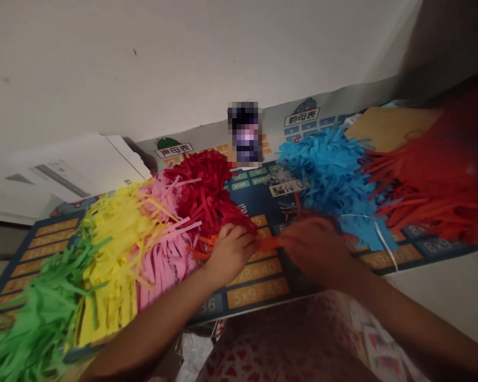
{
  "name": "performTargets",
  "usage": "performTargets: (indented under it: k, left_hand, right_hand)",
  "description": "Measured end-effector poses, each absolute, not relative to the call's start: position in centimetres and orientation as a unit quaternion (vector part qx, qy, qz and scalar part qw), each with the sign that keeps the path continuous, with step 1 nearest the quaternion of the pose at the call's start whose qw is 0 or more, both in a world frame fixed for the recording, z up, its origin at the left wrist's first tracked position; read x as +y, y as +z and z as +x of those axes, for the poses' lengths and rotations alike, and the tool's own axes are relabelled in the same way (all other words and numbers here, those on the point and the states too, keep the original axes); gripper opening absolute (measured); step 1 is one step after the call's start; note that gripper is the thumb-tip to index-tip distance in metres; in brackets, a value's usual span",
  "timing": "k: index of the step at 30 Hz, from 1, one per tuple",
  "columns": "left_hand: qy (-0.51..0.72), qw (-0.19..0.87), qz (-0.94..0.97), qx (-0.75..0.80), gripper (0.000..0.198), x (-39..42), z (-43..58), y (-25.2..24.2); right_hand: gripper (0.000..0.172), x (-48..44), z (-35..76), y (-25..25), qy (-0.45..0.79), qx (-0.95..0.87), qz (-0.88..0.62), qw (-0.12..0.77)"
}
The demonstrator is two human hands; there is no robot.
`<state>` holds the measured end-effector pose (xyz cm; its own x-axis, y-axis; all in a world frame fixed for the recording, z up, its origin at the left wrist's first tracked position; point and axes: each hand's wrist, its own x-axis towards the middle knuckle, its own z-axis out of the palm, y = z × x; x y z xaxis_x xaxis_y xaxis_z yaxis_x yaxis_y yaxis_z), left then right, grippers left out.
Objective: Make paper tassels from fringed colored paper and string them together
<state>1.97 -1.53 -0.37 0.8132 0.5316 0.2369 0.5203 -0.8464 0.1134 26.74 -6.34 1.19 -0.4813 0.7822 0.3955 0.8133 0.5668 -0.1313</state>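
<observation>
My left hand (pixel 231 249) and my right hand (pixel 316 246) meet over a printed desk mat (pixel 258 289), both pinched on the ends of a short orange paper strip (pixel 269 243). The left hand rests against a dark red pile of shredded paper (pixel 207 191). Just behind the right hand, which is blurred, lies a blue shredded pile (pixel 326 164). A thin white string (pixel 378 228) runs over the blue strips beside the right hand.
Pink (pixel 167 249), yellow (pixel 115 244) and green (pixel 35 313) shredded piles lie at the left, an orange-red one (pixel 434 191) at the right. A brown envelope (pixel 386 127) sits at the back, white papers (pixel 63 170) at the far left, a wall behind.
</observation>
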Motion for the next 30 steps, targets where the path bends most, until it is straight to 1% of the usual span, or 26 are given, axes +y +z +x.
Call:
performTargets:
  k: [2, 4, 8, 10, 13, 16, 20, 23, 25, 30]
  left_hand:
    - [0.129, 0.030, 0.948, 0.288, 0.017, -1.2, 1.6, 0.2]
    - [0.115, 0.042, 0.945, 0.303, 0.019, -0.9, 0.8, 1.3]
    - [0.122, 0.050, 0.928, 0.350, 0.022, -1.3, -0.3, 3.6]
    - [0.135, 0.039, 0.928, 0.345, 0.021, -2.2, 0.4, 3.9]
    - [0.089, 0.004, 0.951, 0.297, 0.017, -3.6, 2.7, 2.8]
    - [0.042, -0.057, 0.955, 0.289, 0.011, -3.7, 4.7, 1.1]
    - [0.060, -0.099, 0.947, 0.300, 0.015, -3.2, 4.9, -0.2]
    - [0.085, -0.108, 0.943, 0.302, 0.018, -3.2, 4.3, -0.3]
    - [0.094, -0.102, 0.946, 0.293, 0.020, -3.5, 3.8, -0.3]
    - [0.148, -0.068, 0.951, 0.261, 0.024, -3.9, 1.7, -0.6]
  right_hand:
    - [0.016, -6.3, 25.1, 0.7, -0.020, -0.915, -0.379, 0.135]
    - [0.010, -5.6, 24.3, -0.5, -0.030, -0.928, -0.356, 0.108]
    - [0.013, -4.5, 24.6, -2.2, -0.042, -0.925, -0.353, 0.137]
    - [0.016, -4.4, 25.0, -2.3, -0.032, -0.917, -0.365, 0.159]
    - [0.020, -4.6, 25.2, -2.0, -0.013, -0.905, -0.384, 0.182]
    - [0.021, -4.6, 25.1, -1.5, -0.003, -0.901, -0.390, 0.189]
    - [0.012, -4.9, 24.3, -1.1, -0.018, -0.893, -0.396, 0.214]
    - [0.010, -5.4, 23.9, -1.0, -0.071, -0.896, -0.394, 0.192]
    - [0.016, -5.7, 24.3, -1.0, -0.100, -0.900, -0.388, 0.172]
    - [0.013, -5.9, 26.9, -2.0, -0.090, -0.899, -0.395, 0.168]
